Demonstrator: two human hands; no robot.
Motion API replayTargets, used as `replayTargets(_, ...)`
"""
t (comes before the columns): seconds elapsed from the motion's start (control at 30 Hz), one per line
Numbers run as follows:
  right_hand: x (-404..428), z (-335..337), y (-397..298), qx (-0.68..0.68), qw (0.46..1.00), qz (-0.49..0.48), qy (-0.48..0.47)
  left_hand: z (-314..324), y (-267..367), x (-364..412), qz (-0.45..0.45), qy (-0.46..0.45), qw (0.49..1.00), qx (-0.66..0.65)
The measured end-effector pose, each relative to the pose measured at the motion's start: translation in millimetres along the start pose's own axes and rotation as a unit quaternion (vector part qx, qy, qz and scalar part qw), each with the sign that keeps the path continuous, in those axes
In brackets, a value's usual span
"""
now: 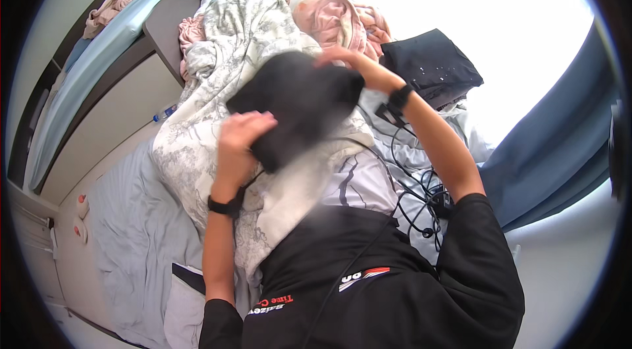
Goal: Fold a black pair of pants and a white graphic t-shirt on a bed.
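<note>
A black folded cloth point(296, 102), blurred by motion, is between my two hands above the patterned blanket. My left hand point(241, 144) grips its near left edge, fingers lying over the top. On the far right side, my right hand point(353, 64) holds its edge, and those fingers are blurred too. Whether the cloth is a garment, I cannot tell. Just beyond my right wrist lies another folded black cloth item point(429, 65) with small white specks. The white-and-grey patterned blanket point(190, 146) spreads beneath the held cloth and reaches my lap.
Tangled black cables point(419, 201) lie on the bedding by my right elbow. Crumpled pink bedding point(333, 23) sits at the far end. A blue curtain point(548, 146) hangs at right, beside a bright window. A bottle point(165, 113) and slippers point(81, 218) are on the left.
</note>
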State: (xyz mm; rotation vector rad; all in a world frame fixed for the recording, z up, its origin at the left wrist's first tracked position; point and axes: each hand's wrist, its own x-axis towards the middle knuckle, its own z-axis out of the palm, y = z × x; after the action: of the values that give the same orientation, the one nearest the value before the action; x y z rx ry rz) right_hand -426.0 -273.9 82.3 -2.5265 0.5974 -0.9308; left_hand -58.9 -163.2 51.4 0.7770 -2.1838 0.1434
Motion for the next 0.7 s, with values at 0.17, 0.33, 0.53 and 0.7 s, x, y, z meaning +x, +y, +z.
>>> replayTargets(0.17,-73.3,19.8,16.6,0.241,0.94,0.241,0.027,3.7,16.9,-1.1,0.011,-0.1,0.994,0.041)
replayTargets(0.33,-50.9,19.3,-22.6,0.53,0.741,0.411,0.037,10.9,12.3,1.8,0.079,-0.09,0.99,0.07)
replayTargets(0.53,-47.1,13.1,-7.2,0.533,0.765,0.358,0.043,-2.1,8.5,41.3,0.197,-0.085,0.967,0.139)
replayTargets(0.7,-57.3,-58.1,-45.9,0.468,0.777,0.39,0.156,3.0,33.4,119.5,0.288,-0.07,0.938,0.177)
